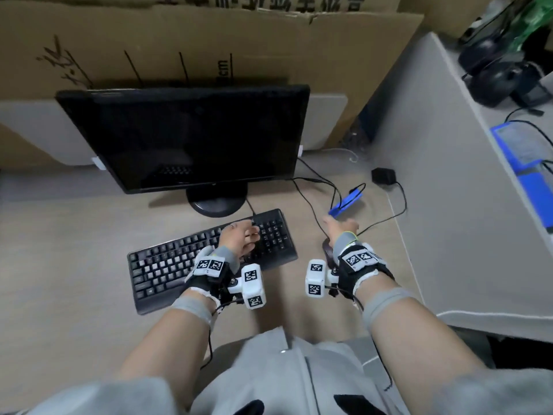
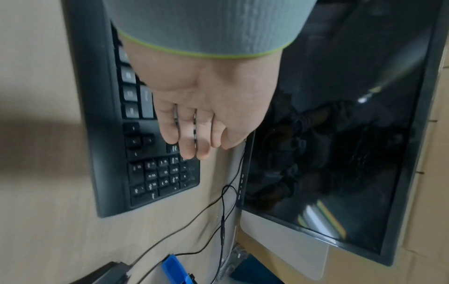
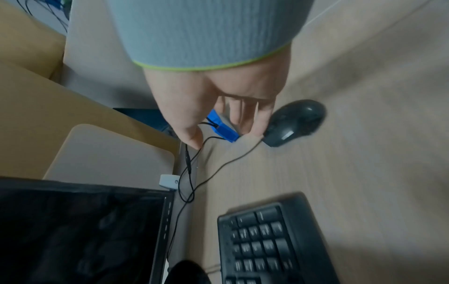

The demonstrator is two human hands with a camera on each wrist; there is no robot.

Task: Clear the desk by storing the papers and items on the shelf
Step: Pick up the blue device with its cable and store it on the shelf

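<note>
Papers are nowhere on your desk, so with both your left hand (image 1: 239, 239) and right hand (image 1: 341, 227) relaxed and empty, only the small blue plastic device (image 1: 347, 202) right of centre looks left.

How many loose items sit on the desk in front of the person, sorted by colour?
Black: 4 (monitor, keyboard, mouse, small adapter box)
Blue: 1 (flat blue device)
Total: 5

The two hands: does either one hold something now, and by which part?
Nothing is held. The left hand hovers open over the keyboard; the right hand reaches, fingers relaxed, toward the blue device.
</note>
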